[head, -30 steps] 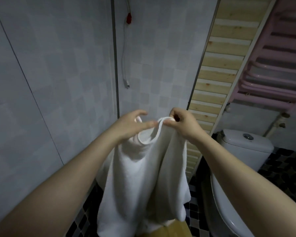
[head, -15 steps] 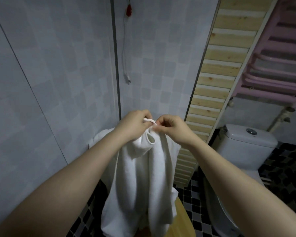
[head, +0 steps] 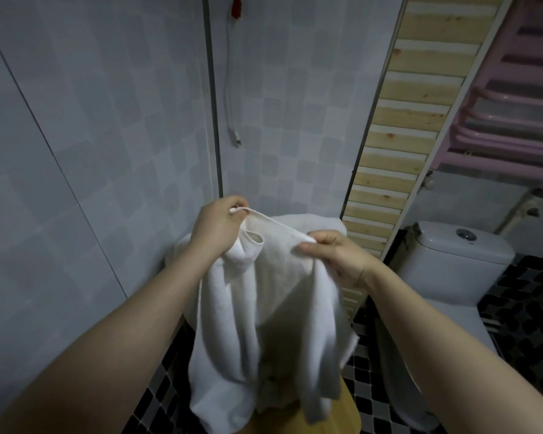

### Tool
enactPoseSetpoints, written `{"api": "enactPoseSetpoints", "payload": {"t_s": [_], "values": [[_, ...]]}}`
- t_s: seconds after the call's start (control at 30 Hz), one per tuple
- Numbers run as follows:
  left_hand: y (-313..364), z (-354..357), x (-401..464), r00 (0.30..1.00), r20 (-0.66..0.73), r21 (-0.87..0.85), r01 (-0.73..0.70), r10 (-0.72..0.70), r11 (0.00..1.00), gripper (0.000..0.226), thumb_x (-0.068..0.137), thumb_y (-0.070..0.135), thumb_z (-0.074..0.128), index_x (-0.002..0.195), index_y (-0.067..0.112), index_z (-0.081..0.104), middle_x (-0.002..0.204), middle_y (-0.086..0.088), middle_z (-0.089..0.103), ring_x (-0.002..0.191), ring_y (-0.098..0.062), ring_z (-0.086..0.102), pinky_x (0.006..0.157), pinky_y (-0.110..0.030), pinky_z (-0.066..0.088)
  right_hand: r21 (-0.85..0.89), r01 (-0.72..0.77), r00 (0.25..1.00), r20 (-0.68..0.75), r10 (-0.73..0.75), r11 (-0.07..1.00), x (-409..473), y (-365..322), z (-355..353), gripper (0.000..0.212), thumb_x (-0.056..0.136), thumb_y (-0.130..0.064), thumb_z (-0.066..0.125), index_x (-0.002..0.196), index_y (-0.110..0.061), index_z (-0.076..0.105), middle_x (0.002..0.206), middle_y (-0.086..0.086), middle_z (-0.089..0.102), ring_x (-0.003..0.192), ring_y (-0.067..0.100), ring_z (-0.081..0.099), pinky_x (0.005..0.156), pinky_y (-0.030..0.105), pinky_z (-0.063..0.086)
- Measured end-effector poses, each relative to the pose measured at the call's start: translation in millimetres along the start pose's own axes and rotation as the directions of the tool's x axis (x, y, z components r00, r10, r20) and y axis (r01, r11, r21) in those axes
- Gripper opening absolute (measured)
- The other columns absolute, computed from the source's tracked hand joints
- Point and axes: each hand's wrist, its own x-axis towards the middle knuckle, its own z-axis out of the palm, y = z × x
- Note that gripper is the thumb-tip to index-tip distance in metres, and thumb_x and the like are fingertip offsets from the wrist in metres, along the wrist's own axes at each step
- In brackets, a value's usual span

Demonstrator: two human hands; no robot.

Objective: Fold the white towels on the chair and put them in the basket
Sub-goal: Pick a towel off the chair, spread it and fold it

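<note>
Since half a second ago the two hands have drawn apart along the towel's top edge, after meeting at its middle. At the left, the left hand [head: 218,225] is closed in a pinch on one corner of the white towel [head: 273,296], thumb and fingers tight on the hem. Between the hands the edge runs nearly taut, with a small loop of cloth sagging just under the left grip. The right hand [head: 333,256] is also closed on the edge, thumb on top. The towel hangs in loose folds, its lower end resting on the wooden chair seat [head: 342,415], near the seat's front edge. More white cloth [head: 311,220] lies draped behind, likely over the chair back. No basket is in view. I judge the risk to be that loop: if left bunched, the fold will come out crooked, or the corner may slip free.
</note>
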Motion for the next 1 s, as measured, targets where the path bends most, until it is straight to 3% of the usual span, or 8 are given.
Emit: {"api": "enactPoseSetpoints", "payload": {"t_s": [0.07,0.13,0.2,0.43,0.57,0.7,0.87,1.0], "values": [[-2,0,-4,0.999,0.052,-0.042,0.001,0.001,0.999,0.011,0.088,0.013,0.057,0.091,0.013,0.068,0.092,-0.006,0.066,0.088,-0.019,0.057,0.075,-0.019,0.036,-0.366,0.105,0.956,-0.219,-0.195,0.925,5,-2,-11,0.032,0.081,-0.024,0.070,0.058,-0.017,0.048,0.055,-0.002,0.043,0.052,0.011,0.038,0.053,0.028,0.030],[-2,-1,-6,0.990,0.137,-0.092,-0.006,0.019,0.996,0.010,0.089,0.014,0.058,0.087,0.015,0.067,0.086,0.000,0.063,0.083,-0.013,0.054,0.073,-0.018,0.035,-0.768,0.048,0.897,-0.248,-0.365,0.639,11,-6,-17,0.035,0.088,-0.029,0.062,0.064,-0.015,0.041,0.057,-0.002,0.041,0.054,0.012,0.036,0.055,0.031,0.028],[-2,-4,-5,0.981,0.191,-0.107,-0.003,0.023,0.994,0.012,0.090,0.014,0.057,0.090,0.011,0.069,0.086,0.001,0.062,0.084,-0.010,0.054,0.067,-0.016,0.037,-0.877,0.012,0.888,-0.212,-0.408,0.480,11,-8,-17,0.035,0.090,-0.031,0.058,0.066,-0.018,0.036,0.058,-0.005,0.041,0.055,0.012,0.037,0.054,0.033,0.028],[-6,-2,-1,0.975,0.130,-0.320,0.212,-0.179,0.923,0.013,0.094,0.015,0.051,0.088,0.013,0.062,0.092,-0.007,0.060,0.089,-0.018,0.054,0.080,-0.025,0.040,-0.502,0.100,0.992,0.118,-0.047,0.859,-2,-6,-17,0.011,0.082,-0.009,0.069,0.077,-0.017,0.064,0.073,-0.005,0.060,0.066,0.002,0.053,0.063,0.016,0.044],[1,2,-1,0.919,0.173,-0.540,0.390,-0.355,0.746,0.012,0.094,0.018,0.052,0.098,0.012,0.062,0.101,-0.010,0.061,0.100,-0.024,0.057,0.098,-0.034,0.043,-0.691,0.022,0.989,0.123,0.088,0.723,1,3,-7,0.021,0.086,-0.018,0.064,0.072,-0.003,0.061,0.069,0.003,0.051,0.064,0.009,0.047,0.063,0.023,0.039],[2,-3,1,0.879,0.191,-0.706,0.432,-0.436,0.562,0.022,0.096,0.014,0.046,0.077,0.010,0.057,0.078,-0.007,0.057,0.076,-0.020,0.054,0.069,-0.026,0.044,-0.712,-0.082,0.975,0.088,0.205,0.697,-1,24,-12,0.017,0.085,-0.018,0.062,0.069,-0.015,0.056,0.069,-0.003,0.051,0.065,0.009,0.049,0.068,0.024,0.040],[-29,-6,6,0.850,0.142,-0.682,0.455,-0.508,0.572,0.026,0.095,0.011,0.046,0.111,-0.005,0.059,0.095,-0.017,0.059,0.087,-0.026,0.056,0.083,-0.032,0.044,-0.502,-0.046,0.943,-0.306,-0.128,0.864,-8,40,-23,0.024,0.091,-0.017,0.055,0.070,-0.014,0.046,0.068,0.001,0.044,0.064,0.013,0.040,0.060,0.027,0.033],[-60,-5,-4,0.881,0.104,-0.368,0.466,-0.462,0.805,0.027,0.090,0.015,0.056,0.111,-0.001,0.061,0.104,-0.012,0.059,0.099,-0.025,0.056,0.085,-0.028,0.040,-0.674,0.076,0.855,-0.335,-0.395,0.735,1,17,-22,0.026,0.093,-0.023,0.054,0.076,-0.007,0.043,0.066,0.004,0.043,0.060,0.013,0.037,0.056,0.028,0.028]]}}
